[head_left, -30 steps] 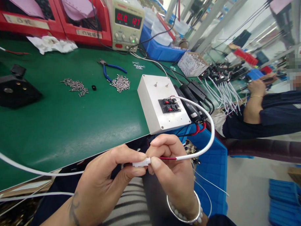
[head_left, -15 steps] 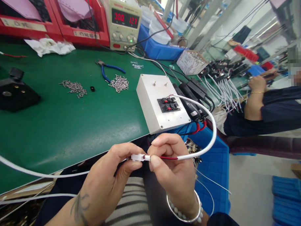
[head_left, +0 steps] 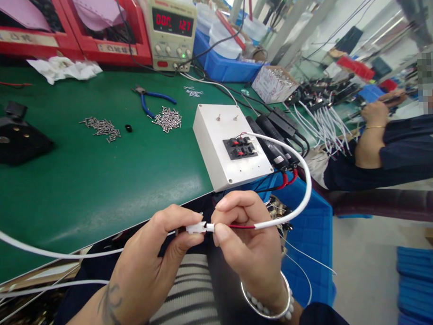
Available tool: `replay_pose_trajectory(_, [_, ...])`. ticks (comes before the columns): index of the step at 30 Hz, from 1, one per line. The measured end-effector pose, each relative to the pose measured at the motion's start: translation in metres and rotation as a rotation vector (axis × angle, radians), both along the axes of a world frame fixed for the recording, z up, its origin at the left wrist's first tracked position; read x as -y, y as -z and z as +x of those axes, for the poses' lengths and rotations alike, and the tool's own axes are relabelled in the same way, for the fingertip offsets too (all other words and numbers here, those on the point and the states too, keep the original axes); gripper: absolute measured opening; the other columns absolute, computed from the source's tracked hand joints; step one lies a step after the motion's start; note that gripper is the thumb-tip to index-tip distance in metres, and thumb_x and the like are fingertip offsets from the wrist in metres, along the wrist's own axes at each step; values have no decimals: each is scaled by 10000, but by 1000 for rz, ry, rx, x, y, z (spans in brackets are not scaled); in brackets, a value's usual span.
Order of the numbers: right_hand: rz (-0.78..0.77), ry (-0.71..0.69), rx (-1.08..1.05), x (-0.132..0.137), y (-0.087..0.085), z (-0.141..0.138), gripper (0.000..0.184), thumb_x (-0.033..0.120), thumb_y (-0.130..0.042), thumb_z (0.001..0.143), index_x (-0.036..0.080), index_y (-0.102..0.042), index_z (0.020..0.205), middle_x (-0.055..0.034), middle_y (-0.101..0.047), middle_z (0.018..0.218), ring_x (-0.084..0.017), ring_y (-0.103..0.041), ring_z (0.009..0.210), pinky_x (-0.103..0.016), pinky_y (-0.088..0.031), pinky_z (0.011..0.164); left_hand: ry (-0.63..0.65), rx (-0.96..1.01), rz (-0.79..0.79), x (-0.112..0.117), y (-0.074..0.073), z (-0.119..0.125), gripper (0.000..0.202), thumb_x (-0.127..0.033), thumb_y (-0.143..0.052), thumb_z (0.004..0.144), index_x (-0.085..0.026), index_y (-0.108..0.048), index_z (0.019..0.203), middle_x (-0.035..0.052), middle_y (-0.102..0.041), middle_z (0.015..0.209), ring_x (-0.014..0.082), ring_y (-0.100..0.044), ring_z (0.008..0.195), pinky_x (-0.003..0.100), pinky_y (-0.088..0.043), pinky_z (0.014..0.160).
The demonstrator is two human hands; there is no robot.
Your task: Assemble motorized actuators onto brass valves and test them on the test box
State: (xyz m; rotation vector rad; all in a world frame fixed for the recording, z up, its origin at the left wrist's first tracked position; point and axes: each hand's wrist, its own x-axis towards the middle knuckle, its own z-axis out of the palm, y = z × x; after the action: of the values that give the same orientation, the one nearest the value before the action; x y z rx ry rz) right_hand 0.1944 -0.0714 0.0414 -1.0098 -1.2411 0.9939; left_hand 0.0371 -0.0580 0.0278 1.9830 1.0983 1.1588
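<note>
Plug (head_left: 195, 227), small and white, sits pinched between thumb and forefinger of the left hand (head_left: 152, 252), in front of the green table (head_left: 152, 167). The right hand (head_left: 249, 242) pinches a narrower white piece (head_left: 210, 227) at its mouth. Red wire (head_left: 242, 226) runs on into a white cable (head_left: 270, 224), which curves up to the white box (head_left: 219, 155).

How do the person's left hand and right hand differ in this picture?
The left hand pinches a white connector; the right hand pinches a white tip, partly hidden by its fingers. The left wrist shows a dark tattoo, while the right wearer's wrist has a bangle and beads. Both hands grip with thumb and fingers, in front of the table.
</note>
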Motion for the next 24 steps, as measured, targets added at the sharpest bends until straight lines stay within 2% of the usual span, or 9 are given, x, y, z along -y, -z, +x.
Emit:
replay_pose_trajectory(8, [-20,-57,-54,-1,0,0,228,48,-610,883,220,-574,1027,81,-539,643,-55,-489,543,-148,-435,567,80,42,-9,-4,-1,-1,186,-66,-552,962,-244,-569,1013,-61,-721,860,57,-719,758,94,-561,744])
replay_pose_trajectory(14, [16,13,51,1,-1,-1,227,47,-608,872,220,-572,1014,67,-560,658,-63,-510,549,-158,-448,561,78,15,26,-5,-3,-2,156,-91,-570,971,-240,-588,1012,-66,-720,813,56,-703,717,101,-552,729])
replay_pose_trajectory(19, [5,3,69,0,-1,0,230,48,-606,858,217,-566,1009,66,-558,654,-64,-512,538,-161,-447,545,91,-15,83,-5,-2,-3,118,-127,-535,1007,-239,-564,1028,-59,-701,766,62,-680,643,115,-540,664])
replay_pose_trajectory(24, [-17,-112,-72,-3,1,-2,220,67,-621,869,220,-570,1019,70,-563,644,-61,-519,538,-155,-433,539,122,84,-52,-4,0,-4,186,-57,-589,938,-236,-627,971,-56,-718,753,74,-691,636,132,-555,644])
